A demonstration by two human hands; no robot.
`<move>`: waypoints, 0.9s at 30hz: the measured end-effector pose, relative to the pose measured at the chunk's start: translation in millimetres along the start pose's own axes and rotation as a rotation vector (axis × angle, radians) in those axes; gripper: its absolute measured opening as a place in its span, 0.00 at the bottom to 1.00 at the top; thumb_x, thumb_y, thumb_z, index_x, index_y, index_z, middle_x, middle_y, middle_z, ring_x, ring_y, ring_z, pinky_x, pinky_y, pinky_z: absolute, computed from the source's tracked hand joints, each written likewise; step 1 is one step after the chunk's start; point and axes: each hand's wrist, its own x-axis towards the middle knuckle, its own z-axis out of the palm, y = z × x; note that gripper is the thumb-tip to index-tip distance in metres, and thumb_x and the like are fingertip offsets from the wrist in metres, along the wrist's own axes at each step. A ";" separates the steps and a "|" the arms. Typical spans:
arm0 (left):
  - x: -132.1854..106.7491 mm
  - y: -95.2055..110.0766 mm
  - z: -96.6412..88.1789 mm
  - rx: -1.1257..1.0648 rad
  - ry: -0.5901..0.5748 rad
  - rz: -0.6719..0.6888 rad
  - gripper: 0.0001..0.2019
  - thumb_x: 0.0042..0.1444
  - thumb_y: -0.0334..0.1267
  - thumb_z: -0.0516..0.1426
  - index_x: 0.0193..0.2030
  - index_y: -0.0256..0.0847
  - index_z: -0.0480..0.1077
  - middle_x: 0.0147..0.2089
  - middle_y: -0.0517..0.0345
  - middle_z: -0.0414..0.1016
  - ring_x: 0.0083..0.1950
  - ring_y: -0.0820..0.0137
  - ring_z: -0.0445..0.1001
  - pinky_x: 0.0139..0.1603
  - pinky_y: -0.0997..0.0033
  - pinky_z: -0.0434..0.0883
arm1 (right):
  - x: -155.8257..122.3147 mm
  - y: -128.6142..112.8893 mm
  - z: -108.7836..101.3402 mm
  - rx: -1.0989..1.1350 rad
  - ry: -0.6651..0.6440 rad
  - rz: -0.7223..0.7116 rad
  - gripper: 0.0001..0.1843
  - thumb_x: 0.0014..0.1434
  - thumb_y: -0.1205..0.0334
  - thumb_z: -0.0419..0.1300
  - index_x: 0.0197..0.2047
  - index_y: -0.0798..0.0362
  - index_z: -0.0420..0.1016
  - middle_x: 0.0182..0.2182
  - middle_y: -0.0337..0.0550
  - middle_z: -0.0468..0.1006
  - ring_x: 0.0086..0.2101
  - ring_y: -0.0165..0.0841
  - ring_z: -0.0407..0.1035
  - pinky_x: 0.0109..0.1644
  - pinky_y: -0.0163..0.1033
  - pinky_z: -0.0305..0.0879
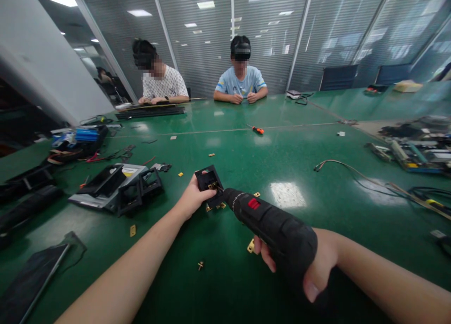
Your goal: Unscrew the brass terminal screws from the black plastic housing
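Gripping a drill (276, 223), the right hand (322, 253) points it at a black frame (207, 178). The left hand (192, 198) grasps this frame.

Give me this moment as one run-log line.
Left hand: holds black part | Right hand: grips drill, bit aimed at black part | Green table: gold plates, orange screwdriver

Left hand (192, 195): fingers largely hidden behind the open black plastic housing (203, 178). Thin bit (221, 189) of the black power drill with red switch (273, 223): tip too small to resolve. Drill grip: partly covered by the right hand (323, 254). 1 flat black silver-edged panel (33, 274): cut off lower left. Both forearms (141, 263): cropped.
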 end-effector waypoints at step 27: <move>3.1 -3.7 -8.7 -0.015 -0.106 -0.011 0.39 0.41 0.38 0.73 0.60 0.47 0.62 0.56 0.53 0.78 0.59 0.51 0.78 0.63 0.42 0.73 | 6.6 4.5 -4.8 -0.032 -0.031 -0.093 0.44 0.26 0.50 0.84 0.46 0.56 0.75 0.38 0.41 0.78 0.36 0.34 0.71 0.45 0.40 0.71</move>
